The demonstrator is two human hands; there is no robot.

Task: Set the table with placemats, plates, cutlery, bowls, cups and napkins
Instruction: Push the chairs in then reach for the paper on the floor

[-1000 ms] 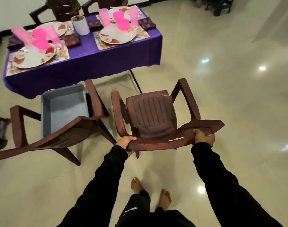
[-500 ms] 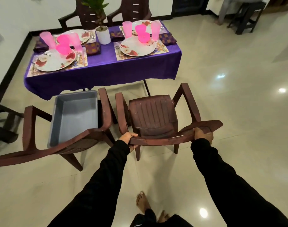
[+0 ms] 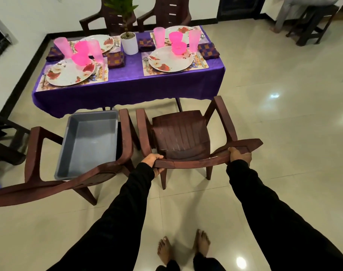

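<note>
Both hands hold the top rail of the chair [image 3: 179, 133] that stands at the table's [image 3: 127, 89] near edge, toward its right corner. The left hand [image 3: 152, 160] has its fingers curled over the rail's left end with the thumb underneath; the right hand [image 3: 240, 154] is wrapped over the rail near its right end, fingers pressed together and curled round it. The chair looks like moulded plastic, so it should be light and stiff, with some flex in the back; the smooth tile floor will probably let its legs slide or skid easily. The wide two-handed hold on the rail seems sound for steering it, better than one armrest, which would likely twist it. On the table four places appear laid: a plate [image 3: 170, 58] on a placemat [image 3: 202, 65] near the right corner, a pink bowl [image 3: 178, 48] resting on the plate's far side, tall pink cups [image 3: 194, 40], a folded napkin [image 3: 208, 51] toward the right edge, and cutlery [image 3: 199, 58] beside the plate. The cups look light and tippy, so a bump against the table could topple them. A second chair [image 3: 78, 173] to the left carries a grey bin [image 3: 88, 141].
</note>
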